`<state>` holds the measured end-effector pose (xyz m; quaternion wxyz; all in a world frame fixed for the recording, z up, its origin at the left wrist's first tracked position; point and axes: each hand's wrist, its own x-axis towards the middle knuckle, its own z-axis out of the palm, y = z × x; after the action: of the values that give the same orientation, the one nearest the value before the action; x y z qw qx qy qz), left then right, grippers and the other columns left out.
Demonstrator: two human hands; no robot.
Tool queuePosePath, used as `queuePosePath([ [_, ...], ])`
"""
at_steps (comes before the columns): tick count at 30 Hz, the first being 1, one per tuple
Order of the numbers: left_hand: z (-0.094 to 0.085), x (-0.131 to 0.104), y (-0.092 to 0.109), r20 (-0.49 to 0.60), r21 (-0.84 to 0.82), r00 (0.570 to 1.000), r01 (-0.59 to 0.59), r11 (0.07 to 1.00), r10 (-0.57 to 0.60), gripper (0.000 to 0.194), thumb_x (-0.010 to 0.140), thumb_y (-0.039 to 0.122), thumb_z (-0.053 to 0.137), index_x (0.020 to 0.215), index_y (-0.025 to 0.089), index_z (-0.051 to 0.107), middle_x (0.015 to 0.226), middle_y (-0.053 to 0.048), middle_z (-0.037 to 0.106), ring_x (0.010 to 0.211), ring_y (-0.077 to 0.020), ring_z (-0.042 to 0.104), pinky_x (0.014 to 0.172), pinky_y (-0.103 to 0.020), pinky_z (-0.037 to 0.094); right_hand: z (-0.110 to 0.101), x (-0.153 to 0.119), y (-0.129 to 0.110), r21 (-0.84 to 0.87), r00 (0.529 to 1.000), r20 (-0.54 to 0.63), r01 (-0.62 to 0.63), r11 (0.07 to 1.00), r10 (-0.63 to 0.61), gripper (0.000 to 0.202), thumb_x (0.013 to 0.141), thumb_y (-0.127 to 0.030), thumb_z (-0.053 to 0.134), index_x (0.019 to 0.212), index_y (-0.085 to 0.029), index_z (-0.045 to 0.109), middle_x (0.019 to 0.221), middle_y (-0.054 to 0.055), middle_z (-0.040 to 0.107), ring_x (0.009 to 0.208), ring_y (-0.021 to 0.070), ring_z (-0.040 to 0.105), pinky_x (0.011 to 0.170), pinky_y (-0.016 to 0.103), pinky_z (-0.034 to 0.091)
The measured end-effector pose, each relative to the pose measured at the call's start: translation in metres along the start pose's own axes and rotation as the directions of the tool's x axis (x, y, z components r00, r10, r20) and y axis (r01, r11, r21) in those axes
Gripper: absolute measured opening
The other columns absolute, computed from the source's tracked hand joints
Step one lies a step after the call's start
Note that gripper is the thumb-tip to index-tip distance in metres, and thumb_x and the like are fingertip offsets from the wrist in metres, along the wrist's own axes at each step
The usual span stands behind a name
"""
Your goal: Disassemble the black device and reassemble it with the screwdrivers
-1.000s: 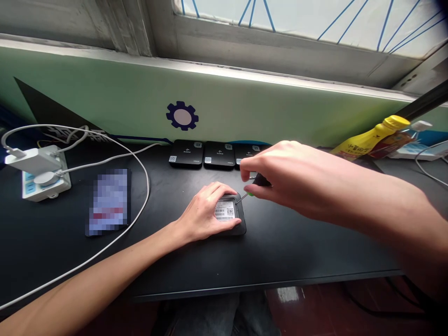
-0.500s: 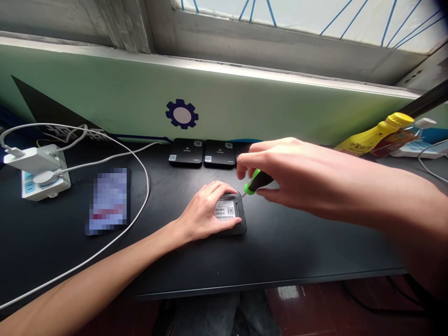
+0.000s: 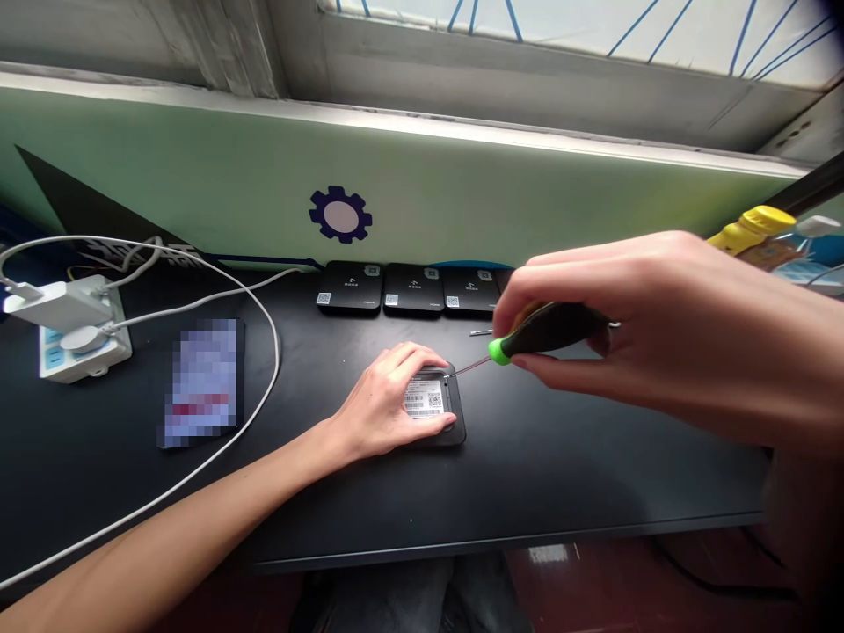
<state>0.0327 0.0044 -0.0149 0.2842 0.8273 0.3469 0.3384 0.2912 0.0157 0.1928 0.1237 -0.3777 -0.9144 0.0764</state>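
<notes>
A small black box (image 3: 459,428) with a white printed label (image 3: 424,396) lies flat on the dark desk. My left hand (image 3: 389,396) grips it from the left, thumb along the near edge and fingers over the far edge. In my right hand (image 3: 593,308) is a screwdriver (image 3: 527,338) with a black and green handle, fingers closed around it. Its thin shaft slants down leftward, and the tip is at the box's upper right part, by the label's corner. Whether the tip touches a screw is too small to tell.
Several black boxes (image 3: 351,287) stand in a row along the green partition (image 3: 462,193). A thin metal rod (image 3: 481,332) lies before them. White cables run from a power strip (image 3: 85,338) at left, near a blurred phone-like item (image 3: 203,378). A yellow bottle (image 3: 755,227) is far right.
My right hand has shifted right, and the screwdriver has tilted lower toward the desk. More of the row of boxes and the metal rod now show. My left hand stays on the box.
</notes>
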Motion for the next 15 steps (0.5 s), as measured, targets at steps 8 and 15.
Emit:
queuePosePath([
  [8, 0.0, -0.001, 0.0, -0.046, 0.055, 0.997, -0.052, 0.997, 0.055, 0.049, 0.094, 0.044, 0.093, 0.137, 0.027, 0.075, 0.137, -0.01, 0.076, 0.124, -0.0312, 0.073, 0.108, -0.047, 0.055, 0.003, -0.022, 0.008, 0.005, 0.995, -0.07, -0.07, 0.998, 0.07, 0.013, 0.089, -0.036, 0.083, 0.102, -0.036, 0.078, 0.089, -0.011, 0.077, 0.068, 0.0115, 0.067, 0.051, 0.025, 0.047],
  [15, 0.002, -0.002, -0.003, -0.198, 0.1, 0.966, -0.147, 0.984, 0.164, 0.014, 0.107, 0.027, 0.081, 0.121, 0.026, 0.083, 0.119, -0.006, 0.085, 0.109, -0.0232, 0.078, 0.1, -0.043, 0.052, 0.004, -0.024, 0.011, 0.08, 0.994, -0.073, -0.077, 0.994, 0.083, 0.016, 0.089, -0.036, 0.085, 0.103, -0.037, 0.079, 0.092, -0.013, 0.079, 0.073, 0.0121, 0.07, 0.056, 0.024, 0.052],
])
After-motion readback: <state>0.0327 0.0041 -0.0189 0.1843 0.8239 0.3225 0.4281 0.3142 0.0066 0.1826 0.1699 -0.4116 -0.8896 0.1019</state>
